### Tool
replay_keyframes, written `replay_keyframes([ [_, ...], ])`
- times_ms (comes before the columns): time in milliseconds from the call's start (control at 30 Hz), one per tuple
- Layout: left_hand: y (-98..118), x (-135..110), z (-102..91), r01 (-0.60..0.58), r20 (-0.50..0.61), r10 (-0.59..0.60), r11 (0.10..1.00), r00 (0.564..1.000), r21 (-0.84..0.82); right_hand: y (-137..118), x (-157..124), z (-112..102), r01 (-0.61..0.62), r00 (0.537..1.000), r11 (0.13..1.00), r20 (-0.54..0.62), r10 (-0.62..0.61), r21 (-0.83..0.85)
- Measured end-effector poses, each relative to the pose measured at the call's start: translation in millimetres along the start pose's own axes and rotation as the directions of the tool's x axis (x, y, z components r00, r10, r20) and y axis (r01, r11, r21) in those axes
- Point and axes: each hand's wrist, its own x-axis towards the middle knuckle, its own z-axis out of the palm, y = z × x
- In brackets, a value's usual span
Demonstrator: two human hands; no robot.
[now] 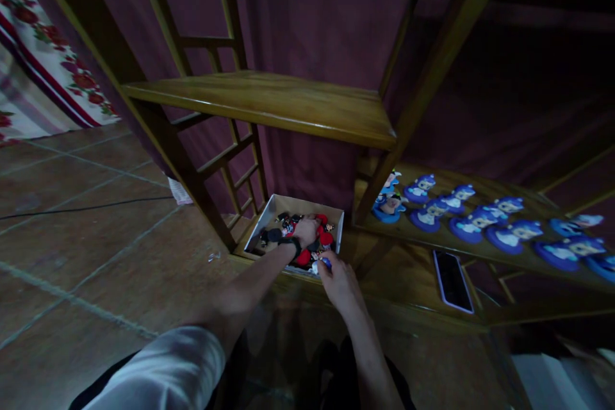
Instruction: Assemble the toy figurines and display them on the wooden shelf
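Observation:
A shallow white cardboard box [307, 204] stands on the low wooden shelf, with several small red, black and white figurines [326, 239] lying jumbled inside. My left hand [306, 230], a dark band at its wrist, reaches down among them. Its fingertips are hidden, so I cannot see whether it grips any. At the box's near right corner, my right hand [340, 280] is closed, thumb and fingers pinching a small blue-and-white figurine [317, 266]. Part of that figurine is covered by the fingers.
Several purple-blue figurines on round bases [473, 223] line the raised shelf at right. A phone [452, 280] lies on the lower board. A wooden shelf [273, 102] overhangs the box, with a post [413, 96] at its right. A cable [86, 208] crosses the floor.

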Motion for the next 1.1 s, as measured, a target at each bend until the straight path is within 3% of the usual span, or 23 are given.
replay_keyframes([
  [167, 1.4, -3.1, 2.1, -0.046, -0.059, 0.05, 0.996, 0.997, 0.071, 2.5, 3.7, -1.9, 0.002, 1.0, 1.0, -0.005, -0.002, -0.02],
  [233, 5.5, -11.6, -4.5, 0.006, -0.087, -0.008, 1.0, 0.996, -0.028, 3.4, 5.3, -3.0, -0.013, 0.999, 1.0, -0.03, 0.013, 0.018],
  [300, 10.6, -26.4, -13.3, 0.076, -0.128, -0.109, 0.968, 0.986, -0.241, 4.1, 6.8, -3.6, -0.044, 0.997, 0.994, -0.054, 0.049, 0.099],
  [367, 15.7, -49.1, -24.1, 0.112, -0.135, -0.228, 0.814, 0.964, -0.57, 3.6, 8.0, -3.3, -0.101, 0.992, 0.968, -0.056, 0.117, 0.23],
  [467, 23.0, -97.1, -42.0, 0.111, -0.013, -0.286, 0.411, 0.958, -0.905, -2.1, 6.4, -0.9, -0.193, 0.975, 0.84, 0.0, 0.224, 0.507],
  [533, 27.9, -134.6, -51.1, 0.132, 0.066, -0.274, 0.228, 0.959, -0.965, -10.9, 0.9, 2.3, -0.203, 0.969, 0.693, 0.038, 0.245, 0.692],
  [633, 34.4, -188.9, -55.5, 0.136, 0.116, -0.298, 0.047, 0.947, -0.99, -30.0, -17.0, 11.5, -0.164, 0.979, 0.501, 0.08, 0.185, 0.85],
  [700, 37.0, -219.9, -52.9, 0.133, 0.143, -0.314, -0.052, 0.938, -0.99, -43.6, -34.9, 21.4, -0.16, 0.984, 0.438, 0.109, 0.138, 0.885],
  [800, 38.1, -257.6, -45.8, 0.169, 0.216, -0.302, -0.176, 0.928, -0.97, -60.6, -66.6, 39.5, -0.184, 0.982, 0.409, 0.153, 0.108, 0.894],
  [900, 38.1, -286.2, -39.8, 0.188, 0.245, -0.286, -0.213, 0.926, -0.959, -73.8, -97.6, 53.6, -0.186, 0.983, 0.45, 0.168, 0.08, 0.874],
  [1100, 43.2, -319.7, -38.3, 0.101, 0.138, -0.279, -0.146, 0.95, -0.984, -94.2, -138.0, 56.8, -0.116, 0.993, 0.621, 0.115, 0.042, 0.775],
])
